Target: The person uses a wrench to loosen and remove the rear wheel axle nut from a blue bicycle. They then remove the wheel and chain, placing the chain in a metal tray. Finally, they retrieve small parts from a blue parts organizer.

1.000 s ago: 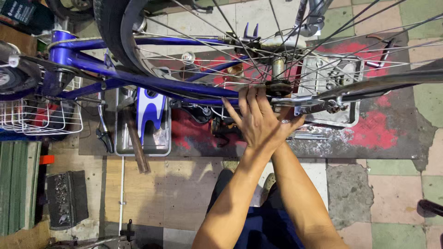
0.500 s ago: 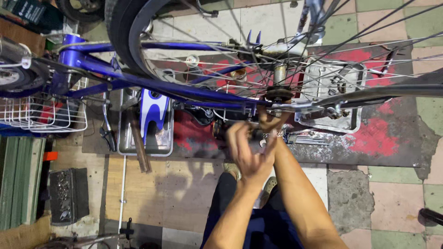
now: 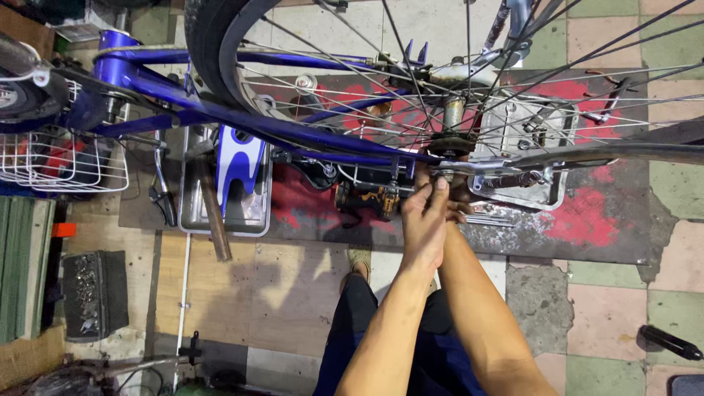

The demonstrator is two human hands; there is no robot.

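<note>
A blue bicycle frame (image 3: pixel 220 110) stands upside down, its rear wheel (image 3: pixel 213 44) spanning the top of the view. My left hand (image 3: pixel 425 220) reaches up to the wheel's axle nut (image 3: pixel 442 174), fingers closed together on it at the dropout. My right hand (image 3: pixel 462 204) lies just behind and to the right of the left one, mostly hidden by it, with its fingers curled under the grey stay (image 3: pixel 601 154). Both forearms rise from the bottom of the view over my dark trousers.
A metal tray (image 3: pixel 192 220) holding tools and a wooden-handled hammer (image 3: pixel 214 220) lies at the left; a second tray (image 3: pixel 550 196) sits right of the axle. A cordless drill (image 3: pixel 367 199), a white wire basket (image 3: pixel 59 172), a black socket case (image 3: pixel 92 293) and a black cylinder (image 3: pixel 671 342) are around.
My left hand was spread open in front of the axle; its fingers have drawn together and now close on the axle nut. The view has moved closer.
</note>
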